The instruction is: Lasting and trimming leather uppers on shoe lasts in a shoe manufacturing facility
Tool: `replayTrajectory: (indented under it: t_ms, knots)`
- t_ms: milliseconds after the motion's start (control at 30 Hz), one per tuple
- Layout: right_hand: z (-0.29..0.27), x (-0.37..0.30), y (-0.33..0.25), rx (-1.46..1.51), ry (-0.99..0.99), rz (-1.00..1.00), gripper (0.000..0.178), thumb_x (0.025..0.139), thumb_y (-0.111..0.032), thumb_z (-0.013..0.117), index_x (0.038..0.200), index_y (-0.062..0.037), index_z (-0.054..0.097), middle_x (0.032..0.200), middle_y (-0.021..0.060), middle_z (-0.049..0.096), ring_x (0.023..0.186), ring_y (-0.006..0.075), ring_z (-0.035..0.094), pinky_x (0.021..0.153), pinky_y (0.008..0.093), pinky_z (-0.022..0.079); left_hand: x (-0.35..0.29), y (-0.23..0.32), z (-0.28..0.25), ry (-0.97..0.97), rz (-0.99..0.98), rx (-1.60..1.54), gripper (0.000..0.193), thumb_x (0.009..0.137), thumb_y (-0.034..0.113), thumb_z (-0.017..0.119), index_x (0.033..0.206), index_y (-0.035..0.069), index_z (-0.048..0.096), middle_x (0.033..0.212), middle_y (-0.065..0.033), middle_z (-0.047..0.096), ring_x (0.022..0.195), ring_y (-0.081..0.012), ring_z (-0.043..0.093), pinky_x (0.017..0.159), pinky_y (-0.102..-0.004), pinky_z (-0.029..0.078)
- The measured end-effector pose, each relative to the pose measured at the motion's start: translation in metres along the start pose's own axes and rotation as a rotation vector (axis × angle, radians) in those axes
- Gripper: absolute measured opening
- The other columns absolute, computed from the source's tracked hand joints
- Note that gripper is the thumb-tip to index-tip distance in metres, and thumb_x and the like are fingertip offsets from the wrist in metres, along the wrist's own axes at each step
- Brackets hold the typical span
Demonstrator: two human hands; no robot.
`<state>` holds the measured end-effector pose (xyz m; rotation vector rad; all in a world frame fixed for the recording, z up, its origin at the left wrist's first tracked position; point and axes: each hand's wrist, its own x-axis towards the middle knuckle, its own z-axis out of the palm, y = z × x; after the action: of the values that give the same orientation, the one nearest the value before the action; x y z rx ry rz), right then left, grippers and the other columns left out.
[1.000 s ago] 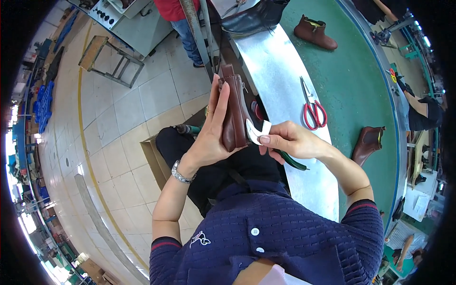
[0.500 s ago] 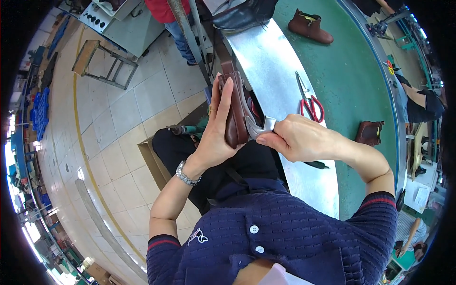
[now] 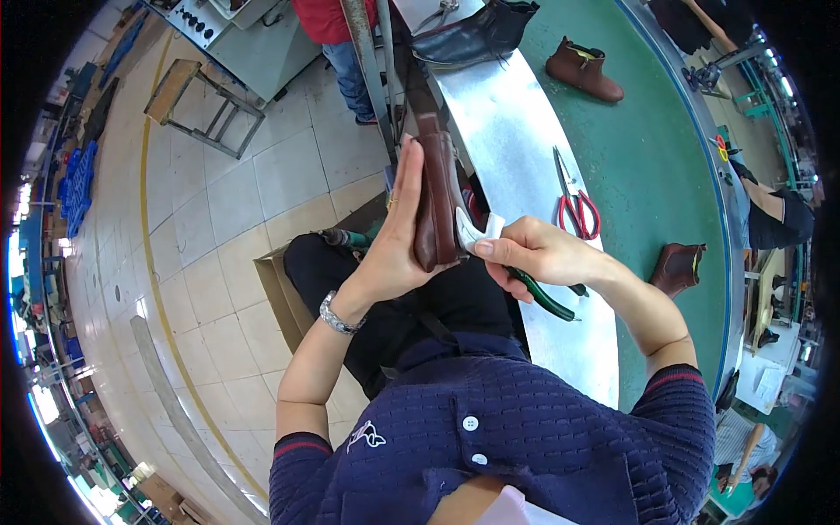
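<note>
A brown leather boot (image 3: 437,201) stands on end in front of me, above my lap. My left hand (image 3: 395,226) holds it, with the palm and long fingers along its left side. In my right hand (image 3: 542,251) is a pair of lasting pliers (image 3: 549,299) with dark green handles and a curved silver head. The pliers' head touches the boot's right edge near its lower end. Exactly what the jaws grip is hidden. Right of the boot, on the metal bench strip, lie red-handled scissors (image 3: 577,208) with their blades pointing away.
The shiny metal strip (image 3: 499,114) borders a green work surface (image 3: 630,166). A black boot (image 3: 477,37) lies at the strip's far end. Two brown ankle boots (image 3: 588,72) (image 3: 678,269) are on the green surface. A cardboard box (image 3: 284,302) and wooden stool (image 3: 179,92) stand left; another person (image 3: 350,66) is ahead.
My right hand has turned and its fingers have loosened on the pliers, so the green handles now show below it. The pliers' head stays against the boot, still held in my left hand.
</note>
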<state>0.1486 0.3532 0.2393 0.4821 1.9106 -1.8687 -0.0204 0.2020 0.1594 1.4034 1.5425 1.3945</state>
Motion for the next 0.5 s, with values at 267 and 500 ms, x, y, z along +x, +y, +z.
replayTrajectory:
  t_ms: [267, 500]
  knots:
    - [-0.016, -0.011, -0.037, -0.522, -0.045, 0.119, 0.061, 0.102, -0.04, 0.044, 0.06, 0.0008, 0.06, 0.047, 0.0073, 0.057, 0.046, 0.0166, 0.06, 0.049, 0.0294, 0.047, 0.01, 0.015, 0.01, -0.018, 0.143, 0.132, 0.125, 0.065, 0.01, 0.084, 0.154, 0.016, -0.003, 0.16, -0.0146, -0.008, 0.148, -0.0324, 0.004, 0.116, -0.0415, 0.02]
    - [0.003, -0.01, -0.011, -0.397, 0.228, -0.016, 0.06, 0.1, -0.046, 0.046, 0.068, 0.0031, 0.062, 0.05, 0.0087, 0.059, 0.049, 0.0188, 0.062, 0.054, 0.0327, 0.051, 0.01, -0.008, 0.001, -0.026, 0.081, 0.073, 0.135, 0.062, 0.011, 0.088, 0.153, 0.018, -0.012, 0.16, -0.0155, -0.005, 0.148, -0.0302, 0.008, 0.116, -0.0429, 0.023]
